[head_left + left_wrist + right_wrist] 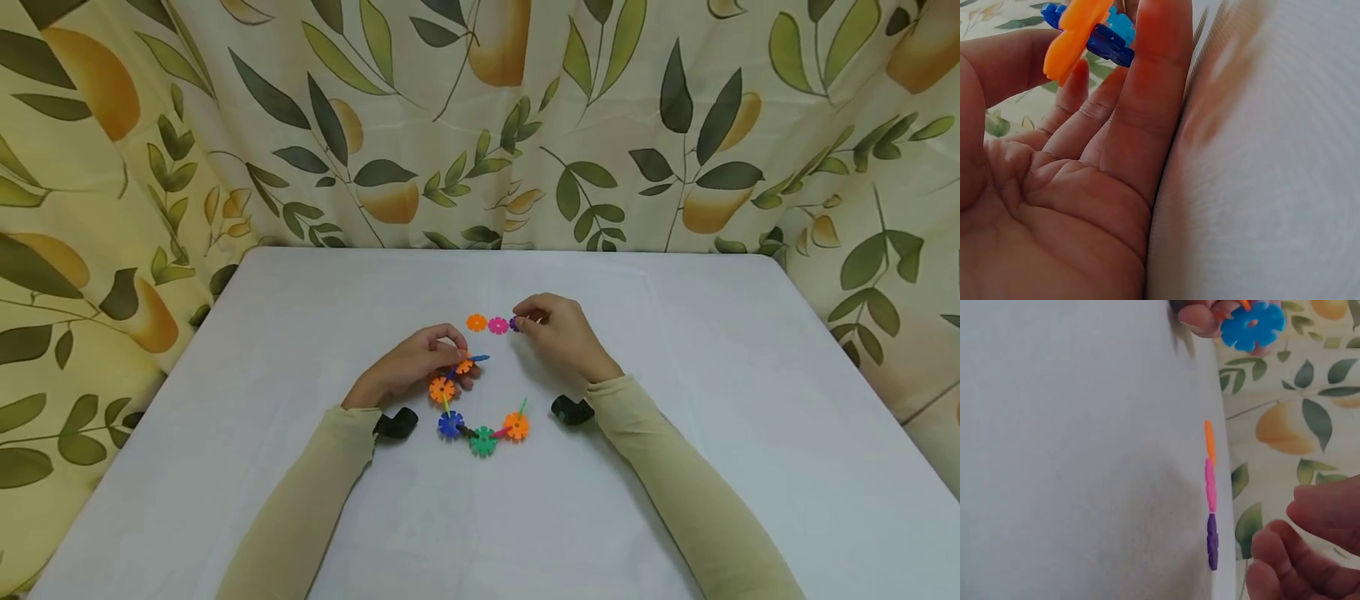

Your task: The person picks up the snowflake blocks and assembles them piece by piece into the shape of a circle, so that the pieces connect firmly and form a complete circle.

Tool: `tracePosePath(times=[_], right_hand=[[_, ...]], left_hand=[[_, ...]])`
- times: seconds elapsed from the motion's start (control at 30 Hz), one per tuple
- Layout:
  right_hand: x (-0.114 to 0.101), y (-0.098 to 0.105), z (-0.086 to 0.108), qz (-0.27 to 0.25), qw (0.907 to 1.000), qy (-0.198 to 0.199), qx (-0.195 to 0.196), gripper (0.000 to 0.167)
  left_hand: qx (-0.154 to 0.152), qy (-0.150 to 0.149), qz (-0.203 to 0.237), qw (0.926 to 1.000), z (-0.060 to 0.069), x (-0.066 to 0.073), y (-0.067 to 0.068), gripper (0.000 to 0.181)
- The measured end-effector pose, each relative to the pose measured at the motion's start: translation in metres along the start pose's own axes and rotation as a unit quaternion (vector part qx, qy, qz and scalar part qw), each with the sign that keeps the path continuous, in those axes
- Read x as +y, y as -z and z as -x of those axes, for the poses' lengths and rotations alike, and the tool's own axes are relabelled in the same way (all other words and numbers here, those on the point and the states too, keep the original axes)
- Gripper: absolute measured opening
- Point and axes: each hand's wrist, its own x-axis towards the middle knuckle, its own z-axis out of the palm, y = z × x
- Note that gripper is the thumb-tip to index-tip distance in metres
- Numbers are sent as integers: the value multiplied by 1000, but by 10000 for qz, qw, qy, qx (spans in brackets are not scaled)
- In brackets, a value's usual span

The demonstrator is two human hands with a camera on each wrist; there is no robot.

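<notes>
My left hand (420, 358) pinches an orange notched disc (1072, 44) between thumb and fingers. A dark blue disc is slotted through it, and a light blue disc (1252, 326) joins the same end. From there a chain of interlocked discs curves along the table, including an orange disc (442, 389), a blue disc (451, 425), a green disc (483, 442) and another orange disc (517, 427). My right hand (562, 333) hovers beside a loose purple disc (1212, 542), thumb and fingers apart, holding nothing. A pink disc (498, 326) and a loose orange disc (476, 322) lie in line with it.
All this sits on a white-covered table (637, 517). Behind it hangs a curtain (465, 125) printed with leaves and fruit. Black wrist-worn devices show at the left cuff (397, 423) and right cuff (572, 410).
</notes>
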Motion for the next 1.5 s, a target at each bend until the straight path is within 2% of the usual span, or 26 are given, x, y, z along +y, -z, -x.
tracePosePath(times=[0.23, 0.37, 0.53, 0.77, 1.0, 1.3, 1.5], right_hand=[[9, 1, -11, 407, 9978, -342, -407, 29], [15, 2, -14, 640, 9953, -364, -631, 30], [22, 1, -14, 702, 9945, -422, -659, 28], [27, -1, -11, 605, 9921, -799, -750, 24], [27, 1, -9, 665, 9912, -753, -867, 33], [26, 1, -11, 529, 9920, -806, -816, 24], [26, 2, -10, 592, 9928, -650, -809, 34]], left_hand=[[114, 113, -42, 9999, -1, -2, -2, 9], [212, 221, -39, 9995, -1, -1, -2, 13], [97, 114, -121, 9998, -2, 0, -2, 22], [6, 95, -92, 9999, -2, -2, -4, 25], [142, 164, -159, 9996, -1, -3, -4, 24], [191, 159, -83, 9997, 1, -1, -3, 21], [16, -2, 34, 10000, 0, -2, -3, 18]])
